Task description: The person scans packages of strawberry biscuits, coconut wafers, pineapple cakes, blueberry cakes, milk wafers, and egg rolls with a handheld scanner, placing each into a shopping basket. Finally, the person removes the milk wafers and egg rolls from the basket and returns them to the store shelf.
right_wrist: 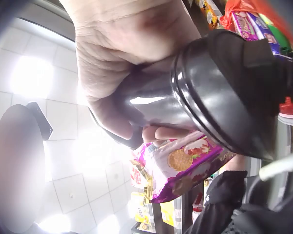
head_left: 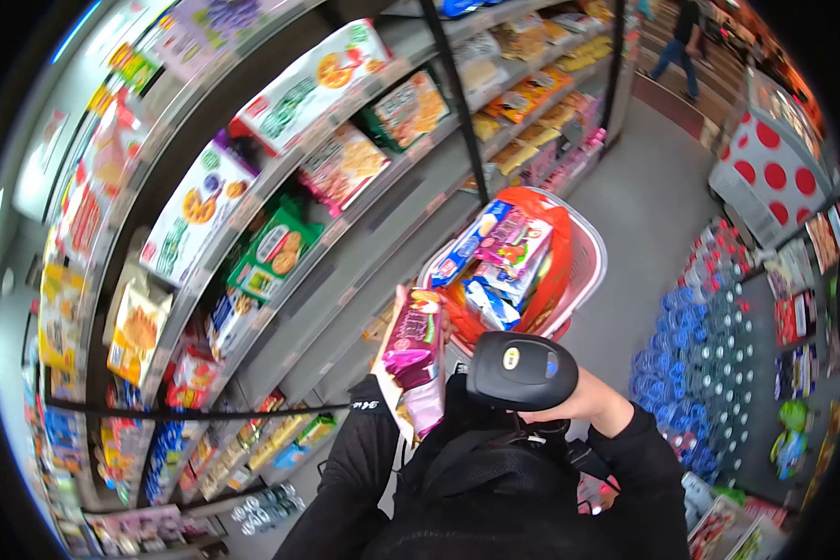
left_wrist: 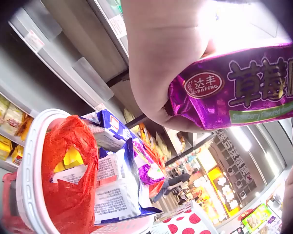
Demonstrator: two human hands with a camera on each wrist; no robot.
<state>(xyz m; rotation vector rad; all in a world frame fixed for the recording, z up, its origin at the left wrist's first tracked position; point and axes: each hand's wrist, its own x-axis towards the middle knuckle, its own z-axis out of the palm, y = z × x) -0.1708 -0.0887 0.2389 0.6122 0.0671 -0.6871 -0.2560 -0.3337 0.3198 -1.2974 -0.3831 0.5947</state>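
In the head view a purple and pink biscuit packet (head_left: pixel 414 364) stands tilted in front of the body, and my left hand (left_wrist: pixel 161 58) grips it. The left wrist view shows its purple wrapper marked with strawberry flavour, the thumb side of the hand pressed against one end. My right hand (head_left: pixel 583 401) holds a black handheld barcode scanner (head_left: pixel 523 371) by its handle, fingers wrapped round it in the right wrist view. The scanner's head is just right of the packet. Beyond both hands is a pink and white basket (head_left: pixel 588 266) lined with a red plastic bag (head_left: pixel 558 243), with several snack packets (head_left: pixel 513 243) inside.
Shelves (head_left: pixel 383 219) of boxed biscuits and snacks rise on the left. Packs of bottled drinks (head_left: pixel 686 345) stand on the floor at right, near a red-dotted white stand (head_left: pixel 765 173). A person (head_left: pixel 683 47) is walking at the far top.
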